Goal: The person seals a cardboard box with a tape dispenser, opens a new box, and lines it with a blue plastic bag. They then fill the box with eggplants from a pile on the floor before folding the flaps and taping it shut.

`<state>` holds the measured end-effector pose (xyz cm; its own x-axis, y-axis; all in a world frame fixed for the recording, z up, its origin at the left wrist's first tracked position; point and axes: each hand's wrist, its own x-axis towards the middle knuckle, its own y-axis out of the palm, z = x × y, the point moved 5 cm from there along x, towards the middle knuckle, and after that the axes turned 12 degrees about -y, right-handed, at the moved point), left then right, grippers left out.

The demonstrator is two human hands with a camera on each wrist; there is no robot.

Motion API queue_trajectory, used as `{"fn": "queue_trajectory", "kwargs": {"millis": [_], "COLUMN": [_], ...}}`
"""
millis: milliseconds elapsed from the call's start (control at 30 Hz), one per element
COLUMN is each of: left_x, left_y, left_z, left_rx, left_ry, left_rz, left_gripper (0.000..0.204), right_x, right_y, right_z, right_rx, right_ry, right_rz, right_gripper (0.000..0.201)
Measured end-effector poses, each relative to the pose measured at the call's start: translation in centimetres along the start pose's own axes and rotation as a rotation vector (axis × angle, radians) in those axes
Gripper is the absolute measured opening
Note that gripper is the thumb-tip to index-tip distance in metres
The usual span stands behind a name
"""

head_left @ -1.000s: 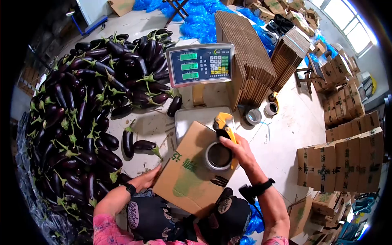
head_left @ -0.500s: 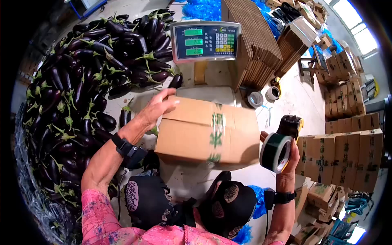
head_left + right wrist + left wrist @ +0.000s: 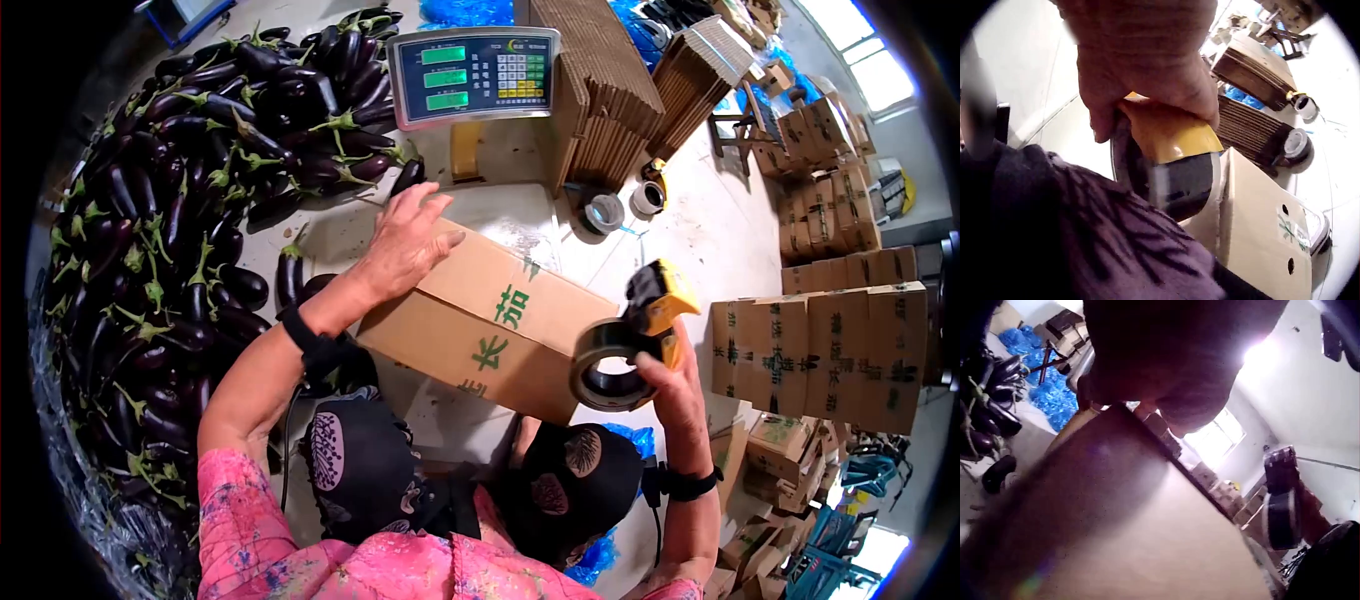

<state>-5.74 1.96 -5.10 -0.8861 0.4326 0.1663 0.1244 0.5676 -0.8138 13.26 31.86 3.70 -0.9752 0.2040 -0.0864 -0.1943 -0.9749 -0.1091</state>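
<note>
A closed cardboard box [image 3: 440, 335] with green-lettered tape along its top lies slanted between the person's knees and the scale platform [image 3: 510, 210]. The left hand [image 3: 405, 245] holds its far left corner, thumb on the top and fingers over the edge. In the left wrist view that hand [image 3: 1172, 369] looms dark over the box corner [image 3: 1129, 425]. The right hand [image 3: 680, 385] grips a yellow tape dispenser [image 3: 665, 300] with a dark tape roll [image 3: 592, 378], close to the box's right end. The right wrist view shows the dispenser [image 3: 1175, 134] under the right hand [image 3: 1147, 62], beside the box.
A big heap of eggplants [image 3: 190, 260] fills the left side. Behind the platform stands the scale display [image 3: 475, 78], with stacked flat cartons [image 3: 600, 90] alongside. Spare tape rolls [image 3: 604, 213] sit on the floor; packed boxes [image 3: 820, 355] line the right.
The box has gone from upright with its printed side showing to lying down, then turned clockwise. The left hand moved onto its far corner. The dispenser swung right, then back to the box's end.
</note>
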Motion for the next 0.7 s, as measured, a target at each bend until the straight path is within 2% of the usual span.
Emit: {"fn": "queue_trajectory", "kwargs": {"millis": [67, 167, 200, 267, 333, 467, 500, 600, 633, 700], "left_x": [0.3, 0.0, -0.1, -0.3, -0.2, -1.1, -1.4, -2.1, -2.3, -2.6], "left_y": [-2.9, -6.1, -5.6, -6.9, -7.0, -7.0, -6.9, -6.6, -6.2, -5.8], "left_z": [-3.6, -9.0, -9.3, -10.9, -10.6, -8.3, -7.6, -6.3, -6.1, -5.6], "left_rx": [-0.209, -0.734, -1.022, -1.062, -1.075, -1.272, -1.351, -1.495, -1.445, -1.521], "left_ry": [0.077, 0.008, -0.203, -0.231, -0.293, -0.361, -0.435, -0.557, -0.541, -0.481], "left_rz": [-0.048, 0.375, 0.547, 0.663, 0.653, 0.617, 0.629, 0.675, 0.663, 0.609], "left_gripper": [0.063, 0.063, 0.065, 0.057, 0.048, 0.031, 0.024, 0.022, 0.022, 0.022], "right_x": [0.4, 1.8, 2.3, 3.1, 3.8, 4.6, 4.7, 5.1, 5.1, 5.1], "right_y": [1.1, 3.9, 4.8, 6.6, 8.1, 10.0, 10.4, 11.6, 12.0, 12.8], "right_z": [1.6, 3.5, 4.1, 5.1, 5.6, 6.2, 6.3, 6.4, 6.5, 6.8], "right_rx": [-0.096, -0.246, -0.286, -0.368, -0.49, -0.592, -0.611, -0.71, -0.734, -0.781], "right_ry": [-0.019, -0.111, -0.114, -0.12, -0.341, -0.439, -0.459, -0.499, -0.504, -0.513], "right_rz": [0.092, 0.165, 0.204, 0.28, 0.314, 0.337, 0.348, 0.386, 0.4, 0.426], "right_gripper": [0.064, 0.065, 0.068, 0.075, 0.066, 0.063, 0.062, 0.061, 0.061, 0.061]}}
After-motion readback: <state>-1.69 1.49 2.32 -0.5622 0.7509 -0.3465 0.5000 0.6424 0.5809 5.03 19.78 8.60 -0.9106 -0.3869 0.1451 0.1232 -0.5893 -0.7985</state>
